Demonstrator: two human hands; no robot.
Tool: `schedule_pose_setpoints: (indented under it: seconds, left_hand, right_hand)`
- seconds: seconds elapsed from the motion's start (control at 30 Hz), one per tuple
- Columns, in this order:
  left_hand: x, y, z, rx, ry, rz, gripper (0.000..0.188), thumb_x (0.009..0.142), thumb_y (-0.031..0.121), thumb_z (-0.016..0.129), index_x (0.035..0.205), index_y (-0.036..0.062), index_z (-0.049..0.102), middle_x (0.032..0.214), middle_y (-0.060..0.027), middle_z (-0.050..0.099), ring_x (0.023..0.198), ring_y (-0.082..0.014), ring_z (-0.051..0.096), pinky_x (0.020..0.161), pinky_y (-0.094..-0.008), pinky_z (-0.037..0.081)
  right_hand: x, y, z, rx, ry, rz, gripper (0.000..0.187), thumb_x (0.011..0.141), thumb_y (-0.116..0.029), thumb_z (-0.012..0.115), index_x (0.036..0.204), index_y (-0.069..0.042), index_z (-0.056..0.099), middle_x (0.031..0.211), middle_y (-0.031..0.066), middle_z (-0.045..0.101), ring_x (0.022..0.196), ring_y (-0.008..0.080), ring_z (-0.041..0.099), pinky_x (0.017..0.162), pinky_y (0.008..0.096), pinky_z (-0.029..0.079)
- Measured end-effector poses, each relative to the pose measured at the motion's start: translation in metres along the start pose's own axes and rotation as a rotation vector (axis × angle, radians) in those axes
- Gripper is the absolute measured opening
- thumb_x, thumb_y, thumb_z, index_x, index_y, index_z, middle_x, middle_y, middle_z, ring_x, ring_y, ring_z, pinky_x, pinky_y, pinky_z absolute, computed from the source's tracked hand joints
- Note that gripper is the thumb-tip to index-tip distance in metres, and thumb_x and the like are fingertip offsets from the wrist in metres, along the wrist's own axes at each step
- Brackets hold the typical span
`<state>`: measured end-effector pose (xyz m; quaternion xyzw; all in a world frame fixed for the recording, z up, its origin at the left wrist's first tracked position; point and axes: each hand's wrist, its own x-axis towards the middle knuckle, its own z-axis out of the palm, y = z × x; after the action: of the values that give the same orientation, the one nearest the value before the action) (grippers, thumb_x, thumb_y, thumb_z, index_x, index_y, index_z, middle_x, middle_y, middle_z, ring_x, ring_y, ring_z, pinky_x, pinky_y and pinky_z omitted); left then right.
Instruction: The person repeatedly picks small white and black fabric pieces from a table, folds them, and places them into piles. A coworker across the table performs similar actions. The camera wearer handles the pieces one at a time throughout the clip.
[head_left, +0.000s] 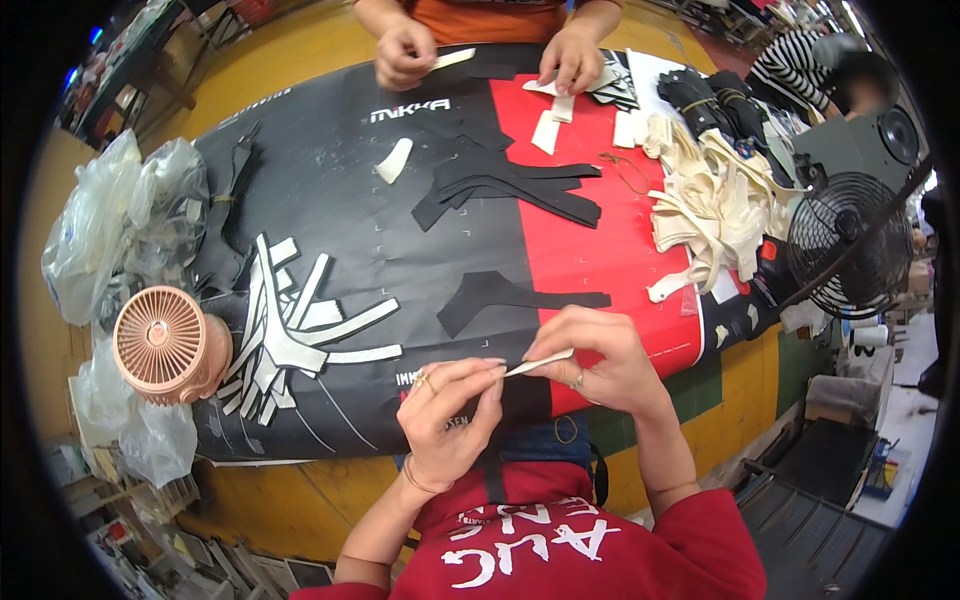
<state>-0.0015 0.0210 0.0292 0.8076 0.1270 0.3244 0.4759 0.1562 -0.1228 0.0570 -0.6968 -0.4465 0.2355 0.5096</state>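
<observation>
Seemingly we're straightening a strip (541,363), left hand (450,415) and right hand (602,358) pinching it; the next move likely calls for even tension.

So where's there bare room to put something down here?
The biggest bare patch is on the mat's black part, between the white strips and black cutouts. A smaller one is on the red part, between those cutouts and the cream straps. It's crowded at left with the fan and plastic bags, at right with those straps.
</observation>
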Motion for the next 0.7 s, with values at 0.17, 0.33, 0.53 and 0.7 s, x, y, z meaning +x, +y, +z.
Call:
schedule_pose_setpoints:
  seconds: [0.17, 0.33, 0.53, 0.7]
  left_hand:
    - [-0.007, -0.011, -0.017, 0.133, 0.063, 0.266, 0.032, 0.062, -0.005, 0.080, 0.090, 0.0084, 0.073, 0.093, -0.0047, 0.070, 0.080, -0.0220, 0.068, 0.073, -0.0331, 0.052]
    - [-0.012, -0.017, -0.023, 0.108, 0.072, 0.273, 0.033, 0.059, 0.002, 0.085, 0.089, 0.0110, 0.076, 0.095, 0.0006, 0.069, 0.084, -0.0174, 0.065, 0.071, -0.0321, 0.048]
    - [-0.012, -0.030, -0.022, 0.366, 0.011, 0.080, 0.026, 0.071, 0.010, 0.083, 0.096, 0.0116, 0.074, 0.097, -0.0009, 0.066, 0.083, -0.0202, 0.063, 0.080, -0.0357, 0.043]
    - [-0.017, -0.036, -0.029, 0.551, -0.092, 0.051, 0.031, 0.082, 0.020, 0.077, 0.110, 0.0109, 0.072, 0.112, -0.0056, 0.062, 0.097, -0.0231, 0.059, 0.089, -0.0387, 0.040]
  right_hand:
    - [-0.003, -0.021, 0.008, -0.455, 0.110, -0.449, 0.020, 0.069, -0.012, 0.083, 0.089, -0.013, 0.078, 0.087, 0.0017, 0.071, 0.072, 0.0163, 0.067, 0.063, 0.0291, 0.053]
    - [-0.003, -0.031, 0.013, -0.465, 0.119, -0.485, 0.019, 0.070, -0.012, 0.083, 0.089, -0.012, 0.078, 0.087, 0.0025, 0.072, 0.074, 0.0174, 0.068, 0.065, 0.0298, 0.054]
    - [0.022, -0.027, 0.015, -0.118, -0.073, 0.146, 0.015, 0.082, -0.003, 0.077, 0.096, -0.002, 0.073, 0.088, 0.0098, 0.072, 0.077, 0.0187, 0.069, 0.070, 0.0291, 0.054]
    - [0.065, -0.011, 0.016, -0.169, -0.335, 0.331, 0.026, 0.098, -0.021, 0.064, 0.103, 0.004, 0.067, 0.085, 0.0138, 0.070, 0.078, 0.0202, 0.066, 0.076, 0.0329, 0.051]
